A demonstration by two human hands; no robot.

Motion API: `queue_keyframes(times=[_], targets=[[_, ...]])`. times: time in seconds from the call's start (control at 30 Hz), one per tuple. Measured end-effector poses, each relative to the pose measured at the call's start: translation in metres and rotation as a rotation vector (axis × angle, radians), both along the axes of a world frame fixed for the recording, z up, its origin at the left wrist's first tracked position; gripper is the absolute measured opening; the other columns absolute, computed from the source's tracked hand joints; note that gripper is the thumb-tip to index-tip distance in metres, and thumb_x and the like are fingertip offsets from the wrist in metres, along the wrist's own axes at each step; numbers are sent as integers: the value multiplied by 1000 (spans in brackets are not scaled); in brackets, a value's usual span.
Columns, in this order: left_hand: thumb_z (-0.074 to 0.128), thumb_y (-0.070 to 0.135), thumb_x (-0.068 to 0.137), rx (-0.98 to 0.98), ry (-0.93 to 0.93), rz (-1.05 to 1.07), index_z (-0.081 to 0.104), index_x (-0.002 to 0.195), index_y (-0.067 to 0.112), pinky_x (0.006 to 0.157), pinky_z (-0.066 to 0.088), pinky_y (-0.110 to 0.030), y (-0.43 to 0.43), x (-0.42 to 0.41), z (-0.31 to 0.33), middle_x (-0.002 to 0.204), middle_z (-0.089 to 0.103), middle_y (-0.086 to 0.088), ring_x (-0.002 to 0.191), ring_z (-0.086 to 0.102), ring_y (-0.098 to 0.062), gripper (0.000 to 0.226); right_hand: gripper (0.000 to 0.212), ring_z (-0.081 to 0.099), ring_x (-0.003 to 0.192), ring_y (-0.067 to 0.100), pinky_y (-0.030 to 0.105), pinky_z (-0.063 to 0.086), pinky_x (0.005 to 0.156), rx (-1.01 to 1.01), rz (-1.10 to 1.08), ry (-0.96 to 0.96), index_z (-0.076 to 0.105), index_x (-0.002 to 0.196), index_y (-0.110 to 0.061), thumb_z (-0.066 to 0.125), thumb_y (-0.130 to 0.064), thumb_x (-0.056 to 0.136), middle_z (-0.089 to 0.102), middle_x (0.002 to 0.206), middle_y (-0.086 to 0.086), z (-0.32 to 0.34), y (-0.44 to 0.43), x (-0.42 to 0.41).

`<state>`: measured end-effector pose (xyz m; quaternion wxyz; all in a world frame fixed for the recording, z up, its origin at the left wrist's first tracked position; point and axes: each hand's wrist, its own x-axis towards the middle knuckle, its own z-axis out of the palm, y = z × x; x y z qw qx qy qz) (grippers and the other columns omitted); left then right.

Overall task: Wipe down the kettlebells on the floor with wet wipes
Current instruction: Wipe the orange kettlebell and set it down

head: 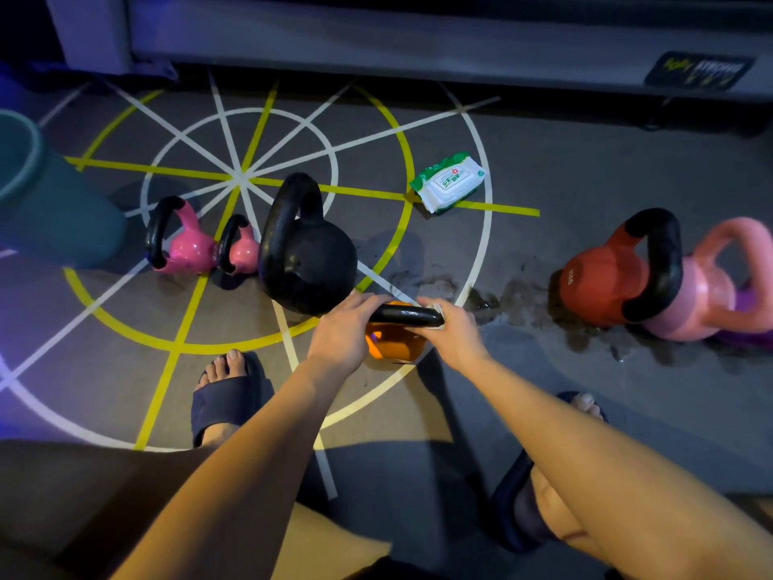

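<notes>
The nearest kettlebell (393,343) stands on the floor (543,169) at the centre of the frame. The left grip (345,328) and right grip (454,330) are on opposite ends of its handle (403,315) — a wipe (437,306) lies between the right one and the handle. Just behind it, to the left, stands the largest kettlebell (309,253), with two small kettlebells (188,244) side by side further left. The wipes pack (449,182) lies further back, right of centre. A cluster of kettlebells (606,282) sits at the right edge.

Both arms are reaching down: the left hand (347,330) is gripping a black kettlebell handle (403,315), the right hand (454,328) clutching a white wet wipe (436,307).
</notes>
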<state>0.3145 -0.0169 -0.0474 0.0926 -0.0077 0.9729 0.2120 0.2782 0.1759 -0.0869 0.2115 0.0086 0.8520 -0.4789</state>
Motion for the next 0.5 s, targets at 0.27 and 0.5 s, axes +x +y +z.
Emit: queue_keyframes(times=[0.27, 0.5], targets=[[75, 14, 88, -4, -37, 3, 42, 146, 40, 106, 45, -35, 1, 3, 0, 145, 50, 8, 138, 44, -18, 71, 36, 59, 118, 18, 20, 47, 86, 191, 138, 64, 64, 114, -26, 81, -26, 82, 66, 116, -6, -5, 9, -4], [74, 16, 90, -34, -72, 14, 35, 150, 43, 117, 34, -42, 3, 1, -7, 158, 39, 9, 153, 24, -23, 77, 24, 8, 154, 20, 45, 20, 124, 306, 146, 225, 73, 98, -15, 82, -29, 80, 22, 165, -5, -27, 10, -11]])
